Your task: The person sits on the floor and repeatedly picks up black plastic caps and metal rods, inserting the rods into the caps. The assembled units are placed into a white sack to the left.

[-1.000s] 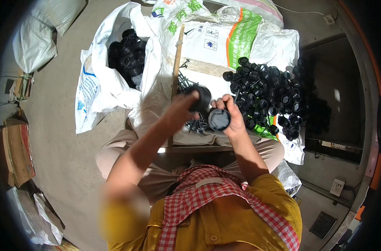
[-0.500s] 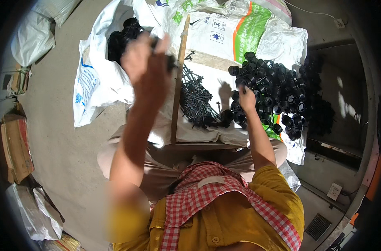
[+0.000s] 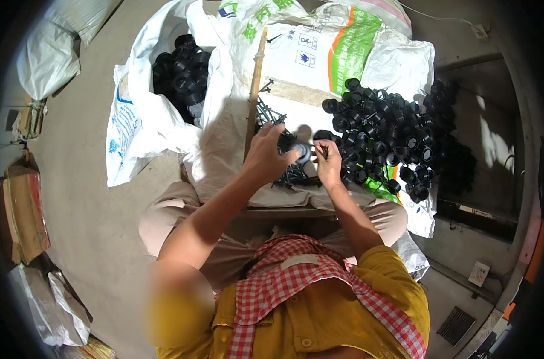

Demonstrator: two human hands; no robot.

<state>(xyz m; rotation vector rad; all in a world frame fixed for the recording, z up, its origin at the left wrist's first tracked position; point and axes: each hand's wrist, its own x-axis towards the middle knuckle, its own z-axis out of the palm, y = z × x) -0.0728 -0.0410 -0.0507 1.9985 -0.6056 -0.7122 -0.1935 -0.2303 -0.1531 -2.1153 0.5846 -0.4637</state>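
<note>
My left hand (image 3: 264,154) is closed round a black ring-shaped cap (image 3: 300,151), a little blurred, over the middle of the work surface. Close beside it, my right hand (image 3: 329,166) pinches a thin black plastic stem (image 3: 324,152). Beneath my left hand lies a heap of black stems (image 3: 274,113), partly covered by the hand. To the right spreads a large pile of black caps (image 3: 376,128). More black caps (image 3: 181,75) fill the white sack (image 3: 139,113) at the left.
A wooden strip (image 3: 257,78) stands between the sack and the stems. White and green woven sacks (image 3: 358,45) cover the far side. Cardboard boxes (image 3: 26,212) and plastic bags (image 3: 48,57) sit along the left. A wall socket (image 3: 479,273) is at the lower right.
My left hand has come from the mouth of the left sack to the middle, now holding a cap. My right hand has moved left and nearer, away from the cap pile, with a stem.
</note>
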